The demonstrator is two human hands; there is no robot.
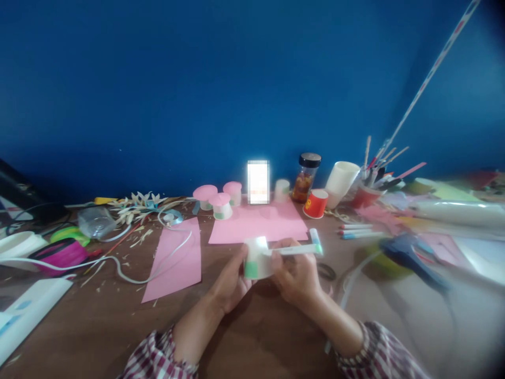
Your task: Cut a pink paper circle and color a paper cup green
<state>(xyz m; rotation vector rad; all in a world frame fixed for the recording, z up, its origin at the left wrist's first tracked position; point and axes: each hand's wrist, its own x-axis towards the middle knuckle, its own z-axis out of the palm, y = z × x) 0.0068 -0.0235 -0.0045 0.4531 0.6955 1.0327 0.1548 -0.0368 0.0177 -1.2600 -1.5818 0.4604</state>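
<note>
brown surface [118,326] under a smooth blue wall [197,95]; left hand [232,281] cups a tapered white-and-green cup [255,260], right hand [295,273] pinches a pale strip [294,251] against it, forearms angled inward.

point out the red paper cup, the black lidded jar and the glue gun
red paper cup [315,204]: head view, on its side wall
black lidded jar [304,182]: head view, on its clear body
glue gun [414,258]: head view, on its blue body

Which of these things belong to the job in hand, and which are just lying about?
Probably the job:
green-patched cup in the left hand
pale strip in the right hand
pink-topped cups
pink sheets

Probably just lying about:
dark-lidded jar
red cup
white power strip
</note>
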